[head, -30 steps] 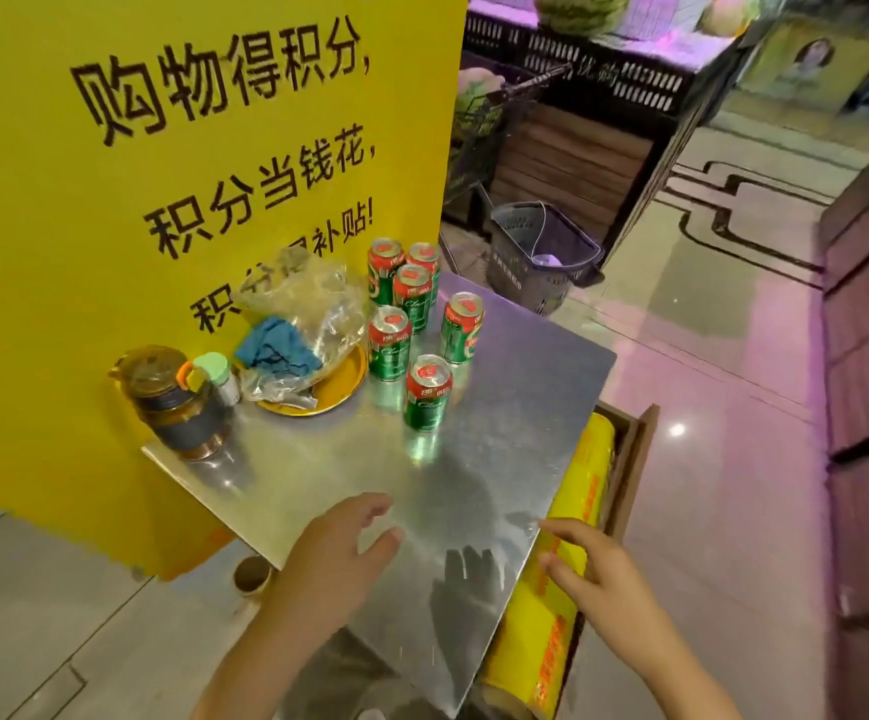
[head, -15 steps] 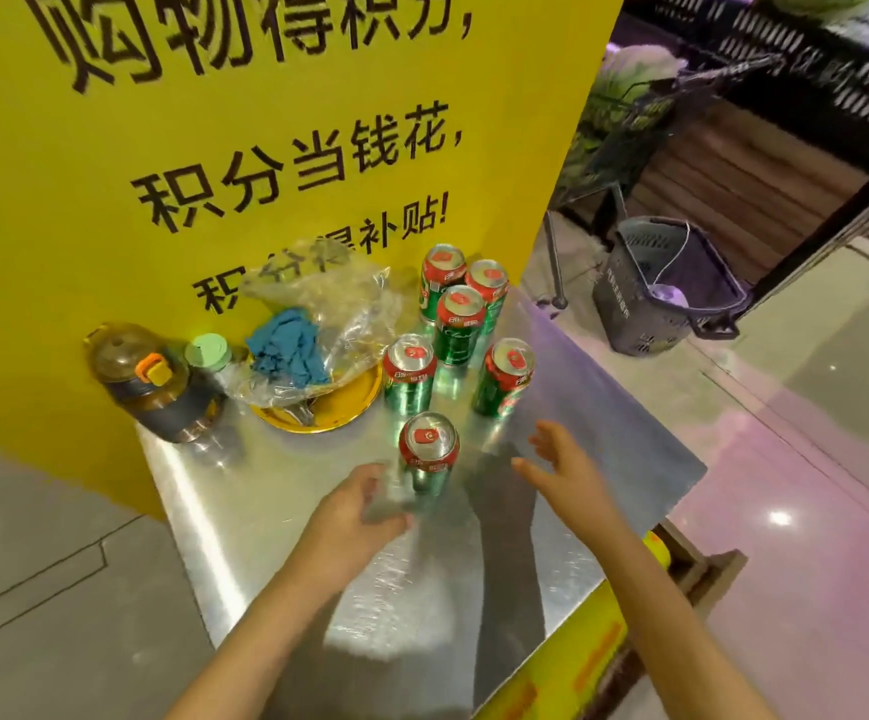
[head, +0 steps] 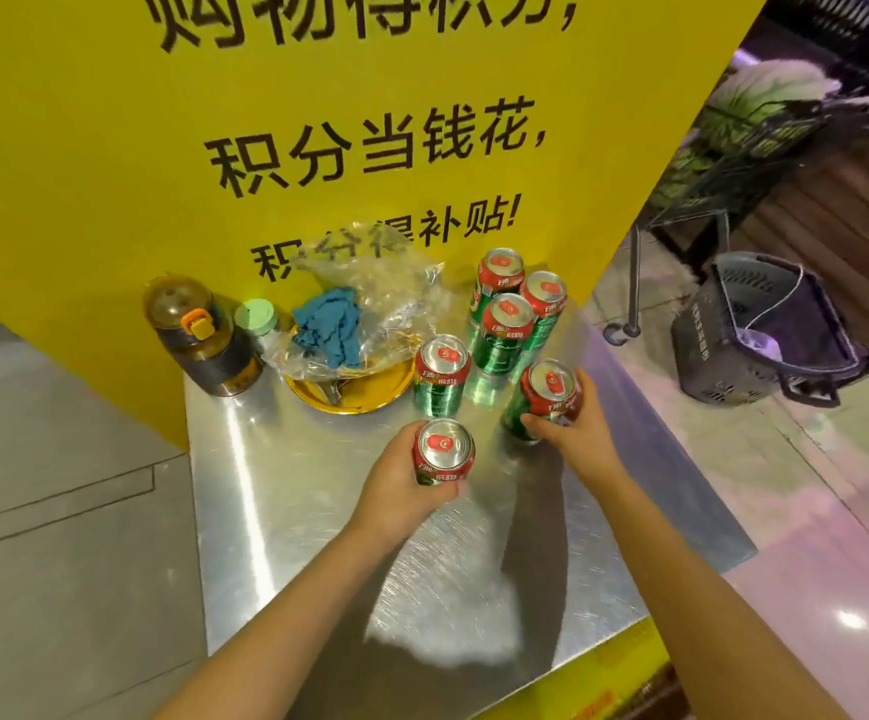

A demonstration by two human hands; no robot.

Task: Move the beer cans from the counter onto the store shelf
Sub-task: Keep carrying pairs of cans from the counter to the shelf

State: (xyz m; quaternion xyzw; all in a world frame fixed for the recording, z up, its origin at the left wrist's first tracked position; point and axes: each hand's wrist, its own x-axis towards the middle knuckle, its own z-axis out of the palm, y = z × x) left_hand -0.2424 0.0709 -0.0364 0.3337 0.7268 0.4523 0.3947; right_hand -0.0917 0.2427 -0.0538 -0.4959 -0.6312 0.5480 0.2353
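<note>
Several green and red beer cans stand on a steel counter (head: 318,537) against a yellow sign. My left hand (head: 396,491) grips the nearest can (head: 444,452) around its side. My right hand (head: 575,433) grips another can (head: 546,394) to the right of it. A fourth can (head: 441,374) stands just behind the left-hand can. Three more cans (head: 506,332) cluster at the back by the sign. No store shelf is in view.
A gold plate (head: 364,392) with a plastic bag and blue cloth (head: 331,324) sits left of the cans. A brown bottle (head: 203,335) and a green-capped bottle (head: 258,317) stand at the far left. A grey shopping basket (head: 754,330) and a cart (head: 733,163) are on the floor to the right.
Both hands reached forward over the counter. My left hand closed round the nearest can and my right hand closed round the can to its right. The view moved closer.
</note>
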